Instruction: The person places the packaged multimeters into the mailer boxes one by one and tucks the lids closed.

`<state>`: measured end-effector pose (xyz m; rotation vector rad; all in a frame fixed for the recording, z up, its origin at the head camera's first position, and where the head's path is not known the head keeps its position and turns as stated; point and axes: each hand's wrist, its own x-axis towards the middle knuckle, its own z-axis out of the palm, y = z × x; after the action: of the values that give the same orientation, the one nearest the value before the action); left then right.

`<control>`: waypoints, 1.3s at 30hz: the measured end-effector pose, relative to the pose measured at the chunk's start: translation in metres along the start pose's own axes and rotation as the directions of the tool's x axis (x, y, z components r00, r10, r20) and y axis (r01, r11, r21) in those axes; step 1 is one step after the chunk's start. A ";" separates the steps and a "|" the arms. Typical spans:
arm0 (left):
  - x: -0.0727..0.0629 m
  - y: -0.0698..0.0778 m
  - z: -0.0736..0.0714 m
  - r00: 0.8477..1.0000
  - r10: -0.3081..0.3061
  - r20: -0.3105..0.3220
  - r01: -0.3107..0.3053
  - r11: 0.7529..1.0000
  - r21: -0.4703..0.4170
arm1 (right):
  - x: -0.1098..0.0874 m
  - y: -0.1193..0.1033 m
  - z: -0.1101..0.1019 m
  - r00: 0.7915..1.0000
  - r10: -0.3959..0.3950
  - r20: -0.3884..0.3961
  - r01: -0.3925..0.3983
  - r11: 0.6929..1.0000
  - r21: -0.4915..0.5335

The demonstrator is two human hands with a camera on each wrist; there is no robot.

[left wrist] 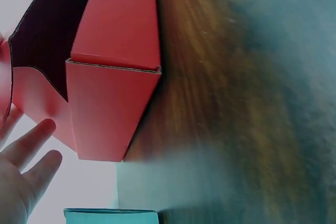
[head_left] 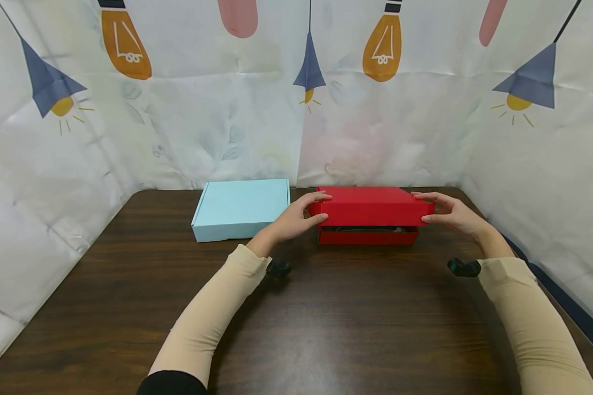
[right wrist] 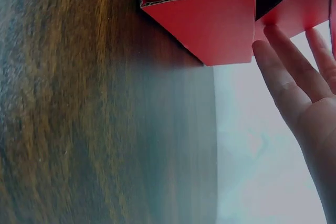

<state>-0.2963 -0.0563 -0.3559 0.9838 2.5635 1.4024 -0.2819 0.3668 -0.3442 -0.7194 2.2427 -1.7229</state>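
A red cardboard box (head_left: 369, 238) stands near the back of the table, its lid (head_left: 370, 214) partly raised. A dark gap shows under the lid's front flap, with something inside that I cannot make out. At the lid's left end, my left hand (head_left: 298, 216) holds the corner, thumb in front and fingers behind. My right hand (head_left: 454, 216) grips the opposite corner the same way. In the left wrist view, the box's side wall (left wrist: 110, 108) stands beside the fingers. The right wrist view shows fingers against the red side flap (right wrist: 296, 11).
A closed light-blue box (head_left: 244, 203) stands left of the red one, close to my left hand. Both boxes are on a dark wooden table (head_left: 346, 318). A patterned white curtain (head_left: 262, 126) hangs behind and along both sides.
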 end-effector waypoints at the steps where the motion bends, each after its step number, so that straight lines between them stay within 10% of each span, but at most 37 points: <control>1: -0.001 0.000 0.000 1.000 0.007 0.003 -0.007 1.000 0.017 | 0.000 0.000 0.001 1.000 0.000 0.004 0.000 1.000 -0.022; 20: -0.008 0.004 0.005 0.998 -0.021 0.060 0.010 0.984 0.178 | 0.003 0.011 0.003 0.999 -0.019 0.029 0.023 0.989 -0.147; 39: -0.007 0.003 0.012 0.989 -0.117 0.093 0.079 0.937 0.340 | 0.013 0.008 0.014 0.994 0.111 -0.025 -0.113 0.951 -0.286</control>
<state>-0.2848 -0.0506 -0.3620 0.9246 2.7765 0.8746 -0.2886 0.3499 -0.3540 -0.6258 2.5177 -1.3667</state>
